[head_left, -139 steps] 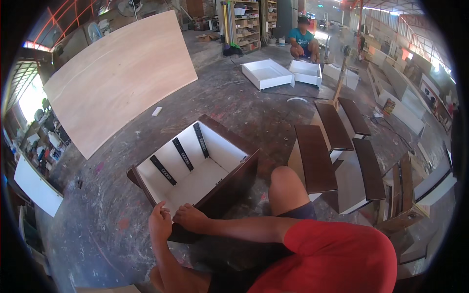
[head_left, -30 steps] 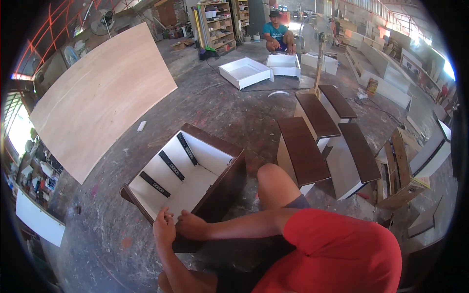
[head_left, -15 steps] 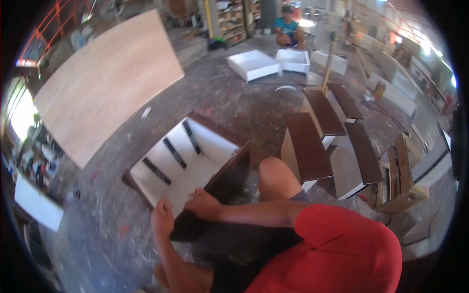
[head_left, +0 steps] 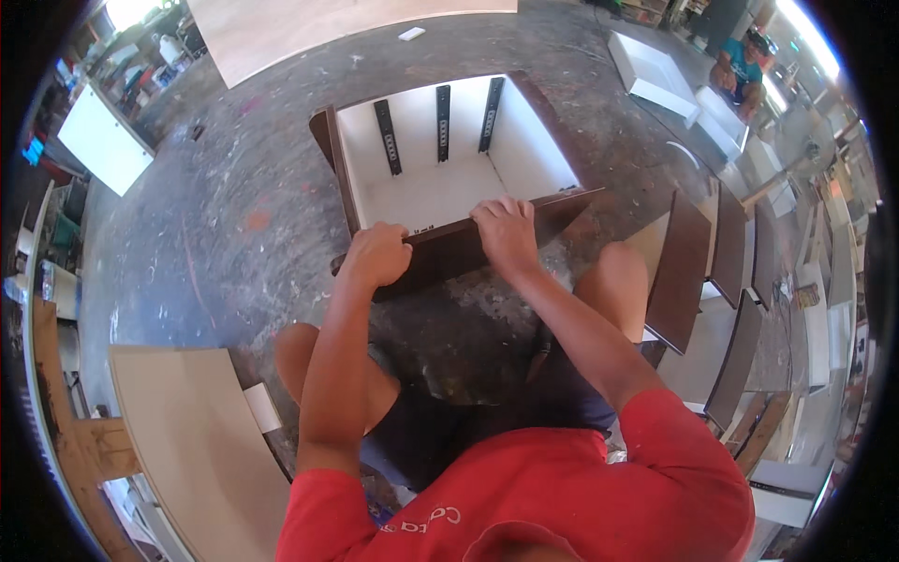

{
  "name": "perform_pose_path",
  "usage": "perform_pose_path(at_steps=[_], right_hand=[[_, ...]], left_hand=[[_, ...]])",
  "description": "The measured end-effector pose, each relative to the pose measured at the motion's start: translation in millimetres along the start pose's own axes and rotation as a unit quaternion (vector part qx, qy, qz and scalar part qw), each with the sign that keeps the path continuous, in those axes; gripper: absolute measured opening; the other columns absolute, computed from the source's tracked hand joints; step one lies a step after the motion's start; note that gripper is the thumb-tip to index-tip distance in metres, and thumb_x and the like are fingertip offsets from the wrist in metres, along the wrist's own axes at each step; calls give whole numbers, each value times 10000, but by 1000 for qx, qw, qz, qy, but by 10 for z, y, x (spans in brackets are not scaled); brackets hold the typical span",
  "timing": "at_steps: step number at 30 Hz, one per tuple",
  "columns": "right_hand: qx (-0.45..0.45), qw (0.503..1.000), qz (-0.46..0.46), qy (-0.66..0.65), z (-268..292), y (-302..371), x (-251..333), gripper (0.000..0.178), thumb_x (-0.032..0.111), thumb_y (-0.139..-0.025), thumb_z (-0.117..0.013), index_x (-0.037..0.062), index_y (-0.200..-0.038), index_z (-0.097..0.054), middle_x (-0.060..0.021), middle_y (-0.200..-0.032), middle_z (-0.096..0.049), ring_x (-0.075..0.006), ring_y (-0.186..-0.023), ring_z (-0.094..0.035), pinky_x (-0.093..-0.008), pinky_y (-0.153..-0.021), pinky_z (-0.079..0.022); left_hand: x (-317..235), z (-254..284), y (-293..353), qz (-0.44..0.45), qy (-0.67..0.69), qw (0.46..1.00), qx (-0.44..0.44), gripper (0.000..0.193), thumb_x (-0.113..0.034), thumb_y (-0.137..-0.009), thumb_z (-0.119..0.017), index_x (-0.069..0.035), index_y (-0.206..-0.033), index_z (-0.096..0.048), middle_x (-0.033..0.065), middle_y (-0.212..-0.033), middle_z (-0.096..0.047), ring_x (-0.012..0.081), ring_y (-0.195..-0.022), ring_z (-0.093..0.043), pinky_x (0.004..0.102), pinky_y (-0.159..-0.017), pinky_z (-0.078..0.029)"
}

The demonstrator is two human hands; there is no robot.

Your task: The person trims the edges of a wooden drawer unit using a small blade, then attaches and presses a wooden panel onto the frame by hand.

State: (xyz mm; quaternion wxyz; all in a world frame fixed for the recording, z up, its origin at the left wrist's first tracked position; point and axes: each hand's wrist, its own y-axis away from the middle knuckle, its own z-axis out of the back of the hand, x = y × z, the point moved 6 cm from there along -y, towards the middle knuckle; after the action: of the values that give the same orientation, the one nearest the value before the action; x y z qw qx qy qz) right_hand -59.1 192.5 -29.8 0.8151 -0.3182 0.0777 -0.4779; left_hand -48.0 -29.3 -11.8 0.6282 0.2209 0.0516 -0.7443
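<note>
A cabinet carcass with dark brown outer panels and a white inside lies on the floor, its open side up. Black drawer slides run down its far inner wall. My left hand is closed over the near panel's edge close to the left corner. Farther right along that same edge, my right hand grips with its fingers curled over the rim. The undersides of the fingers and both thumbs are mostly hidden. My knees are on either side of the cabinet's near side.
Brown-fronted drawers stand close by my right knee. White drawers lie at the far right, where another person crouches. A large plywood sheet is at the back; a beige panel lies at near left.
My view has swung, so the cabinet appears higher and more square-on. My hands, close together at one corner before, are now apart, the right one farther along the near edge.
</note>
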Motion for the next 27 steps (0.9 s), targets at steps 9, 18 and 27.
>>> perform_pose_path(at_steps=[9, 18, 27], right_hand=[[76, 997, 15, -3, -175, -62, 281, 156, 101, -888, -618, 144, -983, -734, -35, -1028, -729, -234, -1071, -614, -440, -981, -384], [65, 998, 3, -5, -175, -56, 260, 184, 88, -890, -615, 144, -1015, -738, -39, -1019, -729, -233, -1084, -626, -447, -981, -396], [83, 995, -17, 47, 191, 50, -624, 206, 72, -876, -611, 127, -1029, -738, -41, -1020, -728, -250, -1097, -627, -452, -989, -404]], left_hand=[[-175, -88, 29, 6, -34, 999, 30, 461, -225, -965, -686, -39, -1381, -620, 232, -1350, -572, 423, -1312, -546, 485, -1122, -454], [-435, -98, -101, -86, 23, 996, -3, 423, -179, -953, -703, -43, -1349, -640, 214, -1336, -582, 409, -1325, -535, 477, -1121, -449], [-358, -97, -100, -98, 49, 994, -31, 412, -178, -914, -742, -23, -1290, -682, 206, -1278, -611, 398, -1259, -570, 468, -1103, -458]])
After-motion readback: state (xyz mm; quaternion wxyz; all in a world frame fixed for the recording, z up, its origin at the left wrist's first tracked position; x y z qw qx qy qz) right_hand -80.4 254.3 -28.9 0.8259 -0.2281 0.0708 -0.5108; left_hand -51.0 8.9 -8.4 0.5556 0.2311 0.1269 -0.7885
